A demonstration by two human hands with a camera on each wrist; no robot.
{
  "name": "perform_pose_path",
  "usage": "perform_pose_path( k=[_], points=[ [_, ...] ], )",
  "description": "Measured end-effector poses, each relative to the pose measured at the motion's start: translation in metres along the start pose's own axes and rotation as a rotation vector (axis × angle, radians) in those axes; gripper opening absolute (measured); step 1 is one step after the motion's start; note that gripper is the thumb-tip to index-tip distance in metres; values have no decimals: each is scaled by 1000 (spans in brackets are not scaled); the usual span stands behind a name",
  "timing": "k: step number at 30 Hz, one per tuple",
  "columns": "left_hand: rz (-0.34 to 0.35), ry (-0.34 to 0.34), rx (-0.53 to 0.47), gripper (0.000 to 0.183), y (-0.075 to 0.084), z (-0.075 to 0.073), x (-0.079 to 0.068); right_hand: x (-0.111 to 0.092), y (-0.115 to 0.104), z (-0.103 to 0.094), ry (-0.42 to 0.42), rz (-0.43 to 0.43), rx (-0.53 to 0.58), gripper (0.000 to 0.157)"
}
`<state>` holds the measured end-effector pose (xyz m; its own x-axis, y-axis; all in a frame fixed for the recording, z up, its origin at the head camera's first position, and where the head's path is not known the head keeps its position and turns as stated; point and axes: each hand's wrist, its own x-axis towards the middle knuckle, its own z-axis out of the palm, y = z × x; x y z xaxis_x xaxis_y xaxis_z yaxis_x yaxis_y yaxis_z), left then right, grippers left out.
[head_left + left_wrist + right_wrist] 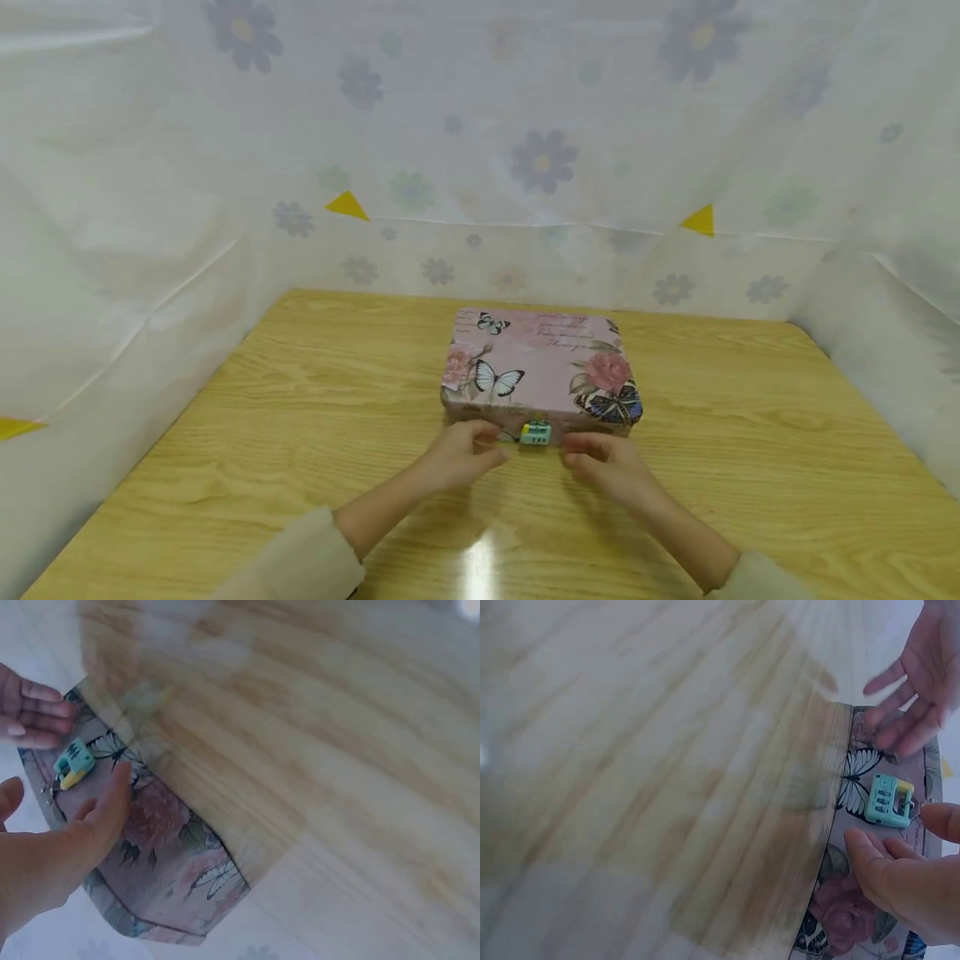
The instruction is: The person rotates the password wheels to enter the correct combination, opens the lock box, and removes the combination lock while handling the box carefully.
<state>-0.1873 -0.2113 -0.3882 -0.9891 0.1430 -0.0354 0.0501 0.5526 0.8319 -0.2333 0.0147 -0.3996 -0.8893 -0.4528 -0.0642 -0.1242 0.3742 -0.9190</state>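
A pink box (536, 358) printed with butterflies and roses sits on the wooden table, its lid down. On its front hangs a small mint-green combination padlock (536, 432) with a yellow part; the right wrist view shows number dials on the padlock (889, 801). My left hand (463, 454) is just left of the padlock, at the box's front, fingers loosely bent and holding nothing. To the right of the padlock is my right hand (609, 468), its fingers relaxed and nothing between them. Neither hand visibly touches the padlock.
The wooden table (337, 375) spreads around the box on all sides. Behind it hangs a white flower-patterned curtain (465, 167), which also runs along both sides. Yellow triangles (347, 205) mark the curtain.
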Motion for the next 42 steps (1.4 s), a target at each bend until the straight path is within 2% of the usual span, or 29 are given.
perform_pose_path(
  k=[3, 6, 10, 19, 26, 32, 38, 42],
  points=[
    [32, 3, -72, 48, -1, 7, 5, 2, 0, 5, -8, -28, 17, 37],
    [33, -4, -108, 49, -3, 13, 8, 4, 1, 9, 2, -43, 33, 37],
    [17, -5, -111, 49, -3, 20, 9, 5, 1, 11, 3, -32, 46, 37],
    [2, 43, -140, 48, 3, 30, 12, 6, -3, 10, -42, -32, 78, 40],
    [40, 69, -157, 39, 1, 33, 14, 9, -2, 10, -32, -11, 99, 38],
    [43, 149, -147, 27, 4, 36, 18, 11, 0, 13, -20, -5, 148, 38],
    [36, 237, -159, 18, 6, 38, 21, 12, -1, 19, 9, 40, 195, 34],
    [13, 255, -211, 16, 6, 39, 22, 12, -2, 22, 38, 63, 213, 32]
  ],
)
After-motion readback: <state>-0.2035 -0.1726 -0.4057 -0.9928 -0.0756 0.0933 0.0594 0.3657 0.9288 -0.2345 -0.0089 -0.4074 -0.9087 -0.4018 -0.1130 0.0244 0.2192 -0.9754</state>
